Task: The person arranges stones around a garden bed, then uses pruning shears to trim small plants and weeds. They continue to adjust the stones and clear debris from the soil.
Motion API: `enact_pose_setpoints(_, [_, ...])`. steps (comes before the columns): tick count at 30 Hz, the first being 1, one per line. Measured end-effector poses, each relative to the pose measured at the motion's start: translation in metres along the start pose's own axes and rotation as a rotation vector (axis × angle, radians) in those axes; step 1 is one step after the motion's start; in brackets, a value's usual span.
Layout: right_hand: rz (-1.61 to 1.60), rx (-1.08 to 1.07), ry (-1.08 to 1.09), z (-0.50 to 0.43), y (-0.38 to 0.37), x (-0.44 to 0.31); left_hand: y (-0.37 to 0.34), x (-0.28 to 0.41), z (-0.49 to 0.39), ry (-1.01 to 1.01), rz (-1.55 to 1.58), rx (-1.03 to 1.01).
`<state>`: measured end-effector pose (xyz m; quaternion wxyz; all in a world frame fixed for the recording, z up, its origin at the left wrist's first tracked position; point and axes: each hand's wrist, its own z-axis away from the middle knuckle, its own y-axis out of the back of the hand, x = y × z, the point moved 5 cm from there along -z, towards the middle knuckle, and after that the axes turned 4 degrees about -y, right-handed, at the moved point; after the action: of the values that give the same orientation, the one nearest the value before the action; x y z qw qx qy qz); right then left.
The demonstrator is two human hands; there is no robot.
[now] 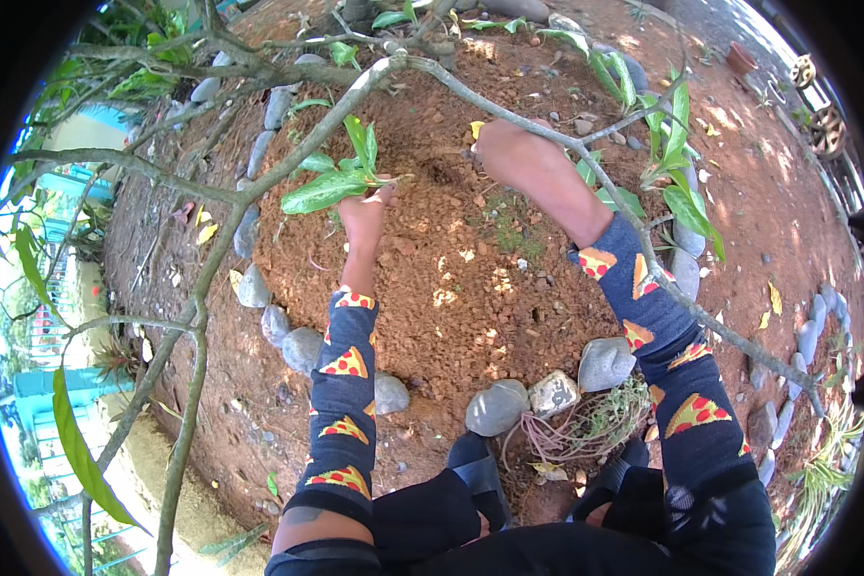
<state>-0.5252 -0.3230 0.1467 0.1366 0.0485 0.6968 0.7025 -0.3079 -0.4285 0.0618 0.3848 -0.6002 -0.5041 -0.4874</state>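
Observation:
My left hand (363,214) grips the base of a green leafy plant cutting (329,190), its broad leaves spreading up and to the left. A pale, thin stem end pokes out to the right of the fingers. Across from it, my right hand (522,157) is curled low over the reddish-brown soil (432,288). A small dark hollow (443,171) lies in the soil between both hands. Something yellow (477,129) shows beside the right fingers. The back of that hand hides its fingertips, so whether it holds anything is unclear.
Bare branches (295,155) arch overhead and cross in front of my right sleeve. Rounded stones (498,407) border the bed. Leafy plants (673,137) stand along its right side. Pinkish stems (558,435) lie between my feet. A terracotta pot (741,57) is at the far right.

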Motion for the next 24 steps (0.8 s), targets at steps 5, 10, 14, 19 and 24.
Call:
enact_pose_setpoints(5, [-0.051, -0.190, 0.045, 0.002, -0.083, -0.050, -0.003, -0.019, -0.012, 0.099, -0.278, -0.099])
enact_pose_setpoints(10, [-0.131, -0.093, -0.101, 0.031, -0.126, -0.045, -0.012, -0.028, -0.017, 0.157, -0.302, -0.053])
enact_pose_setpoints(14, [-0.283, -0.071, -0.187, 0.028, -0.143, -0.044, -0.017, -0.031, -0.015, 0.084, -0.343, 0.003])
enact_pose_setpoints(19, [-0.518, 0.122, 0.055, 0.001, -0.139, -0.003, -0.029, -0.051, -0.009, 0.045, -0.523, -0.072])
enact_pose_setpoints(24, [-0.847, -0.560, -0.270, -0.022, -0.147, 0.039, -0.058, -0.066, -0.030, -0.047, -1.179, -0.220])
